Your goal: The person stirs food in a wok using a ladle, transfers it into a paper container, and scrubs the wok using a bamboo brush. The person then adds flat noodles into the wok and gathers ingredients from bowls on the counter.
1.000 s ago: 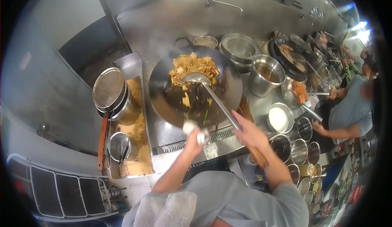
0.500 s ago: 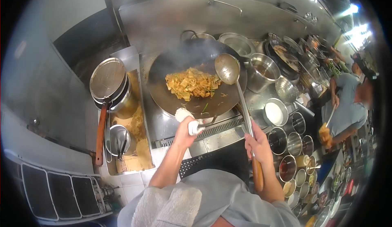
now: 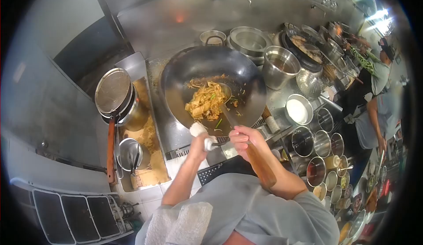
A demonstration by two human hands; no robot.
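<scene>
A large dark wok (image 3: 246, 82) stands on the stove, holding a heap of brown fried flat noodles (image 3: 205, 102) with bits of green. My left hand (image 3: 198, 147) is closed round the wok's near handle through a white cloth (image 3: 198, 129). Wrapped round the shaft of a long ladle (image 3: 261, 165) with a wooden grip is my right hand (image 3: 247, 139). The ladle's bowl is down in the wok against the right side of the noodles, partly hidden by them.
To the left, a strainer (image 3: 113, 90) rests on a metal pot. A steel pot (image 3: 280, 68), a perforated skimmer (image 3: 308, 82) and a bowl of white contents (image 3: 297, 112) stand at right. Several seasoning containers (image 3: 316, 171) sit nearer. Co-workers (image 3: 374, 121) stand at far right.
My right hand has brought the ladle down and left, from above the wok's right side into the noodles. The noodles are bunched closer together. My left hand keeps its grip on the wok handle.
</scene>
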